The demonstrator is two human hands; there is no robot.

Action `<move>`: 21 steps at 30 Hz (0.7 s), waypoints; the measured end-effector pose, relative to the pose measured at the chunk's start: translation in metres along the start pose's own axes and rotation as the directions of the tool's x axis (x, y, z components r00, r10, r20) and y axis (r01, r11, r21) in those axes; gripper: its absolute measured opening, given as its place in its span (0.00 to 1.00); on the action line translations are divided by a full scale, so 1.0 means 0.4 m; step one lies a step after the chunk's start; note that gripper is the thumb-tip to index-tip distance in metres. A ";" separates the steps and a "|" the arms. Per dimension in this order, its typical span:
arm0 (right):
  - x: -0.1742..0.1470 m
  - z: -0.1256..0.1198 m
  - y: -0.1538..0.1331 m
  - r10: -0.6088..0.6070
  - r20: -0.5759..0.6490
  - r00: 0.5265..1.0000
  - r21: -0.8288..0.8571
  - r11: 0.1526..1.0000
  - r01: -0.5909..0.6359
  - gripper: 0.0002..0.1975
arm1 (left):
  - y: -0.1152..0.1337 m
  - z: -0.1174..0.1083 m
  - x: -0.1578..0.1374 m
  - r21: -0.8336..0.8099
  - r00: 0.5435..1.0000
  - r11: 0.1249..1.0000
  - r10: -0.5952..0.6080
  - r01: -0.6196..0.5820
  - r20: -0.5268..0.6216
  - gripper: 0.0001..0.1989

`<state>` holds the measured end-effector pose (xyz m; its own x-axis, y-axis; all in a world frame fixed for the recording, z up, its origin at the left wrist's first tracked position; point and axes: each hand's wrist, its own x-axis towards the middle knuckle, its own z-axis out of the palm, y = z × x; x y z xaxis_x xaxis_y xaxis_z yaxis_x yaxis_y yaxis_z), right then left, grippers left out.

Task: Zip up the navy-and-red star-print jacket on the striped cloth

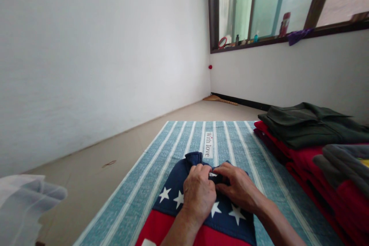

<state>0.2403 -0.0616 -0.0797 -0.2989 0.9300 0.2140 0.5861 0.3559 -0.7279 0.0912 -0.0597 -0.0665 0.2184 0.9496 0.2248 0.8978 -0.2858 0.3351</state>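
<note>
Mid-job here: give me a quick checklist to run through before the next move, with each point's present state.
1. Left hand on the navy-and-red fabric garment with white stars: ok, resting over its upper part.
2. Right hand at the navy fabric collar: ok, bent around that area.
3. Each grip closed on fabric: cannot tell, contact is partly hidden.
4. Collar lying even: not ok, one corner juts out past the left hand.
5. Garment lying on the blue-and-white striped cloth: ok.
6. Stack of folded dark green, red and grey clothes apart from the garment: ok, striped cloth shows between.
</note>
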 end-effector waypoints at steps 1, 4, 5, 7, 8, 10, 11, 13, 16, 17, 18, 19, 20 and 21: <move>0.000 0.001 0.001 0.006 -0.012 1.000 0.005 1.000 -0.006 0.09 | -0.001 0.001 0.000 -0.006 1.000 1.000 0.001 -0.002 -0.010 0.17; 0.000 0.003 0.003 0.035 -0.052 0.998 0.018 0.999 -0.034 0.09 | -0.001 0.001 0.000 -0.013 1.000 1.000 0.007 -0.007 -0.023 0.16; -0.001 0.003 0.003 0.045 -0.062 0.997 0.024 0.999 -0.044 0.08 | -0.001 0.001 0.001 -0.015 1.000 1.000 0.008 -0.008 -0.021 0.16; -0.002 0.003 0.002 0.060 -0.076 0.995 0.034 0.998 -0.058 0.07 | -0.001 -0.001 0.001 -0.023 1.000 1.000 0.007 -0.007 -0.016 0.16; -0.002 0.004 0.002 0.064 -0.081 0.995 0.036 0.997 -0.061 0.06 | 0.000 -0.002 0.001 -0.031 1.000 1.000 0.006 -0.007 -0.013 0.16; -0.002 0.004 0.000 0.072 -0.092 0.993 0.034 0.997 -0.069 0.05 | 0.000 -0.006 0.002 -0.052 1.000 0.999 0.005 -0.005 -0.005 0.16; -0.001 0.004 0.000 0.079 -0.096 0.992 0.031 0.997 -0.076 0.04 | 0.001 -0.008 0.002 -0.062 1.000 0.998 0.005 -0.005 0.001 0.16; 0.000 0.005 0.000 0.098 -0.097 0.990 0.033 0.995 -0.095 0.03 | 0.001 -0.011 0.002 -0.075 1.000 0.997 0.005 -0.004 0.010 0.15; 0.000 0.006 0.001 0.119 -0.101 0.988 0.053 0.992 -0.114 0.04 | 0.001 -0.012 0.002 -0.072 1.000 0.997 0.004 -0.003 0.020 0.13; 0.000 0.007 0.002 0.123 -0.104 0.987 0.058 0.991 -0.117 0.04 | 0.001 -0.011 0.001 -0.070 1.000 0.998 0.001 0.001 0.024 0.13; 0.000 0.008 0.002 0.126 -0.108 0.986 0.060 0.991 -0.120 0.04 | 0.000 -0.010 0.000 -0.069 1.000 0.998 -0.003 0.005 0.028 0.13; 0.000 0.009 0.002 0.130 -0.111 0.985 0.059 0.991 -0.124 0.04 | -0.001 -0.008 0.000 -0.068 0.999 0.998 -0.008 0.010 0.033 0.13; 0.000 0.009 0.002 0.132 -0.111 0.985 0.055 0.990 -0.126 0.04 | -0.002 -0.007 -0.001 -0.069 0.999 0.997 -0.012 0.015 0.036 0.13; 0.000 0.010 0.002 0.132 -0.111 0.985 0.048 0.991 -0.127 0.04 | -0.003 -0.005 -0.001 -0.070 0.999 0.997 -0.016 0.019 0.037 0.14</move>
<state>0.2378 -0.0619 -0.0827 -0.1336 0.9732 0.1871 0.5824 0.2299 -0.7797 0.0894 -0.0601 -0.0650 0.2174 0.9582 0.1857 0.8726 -0.2761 0.4028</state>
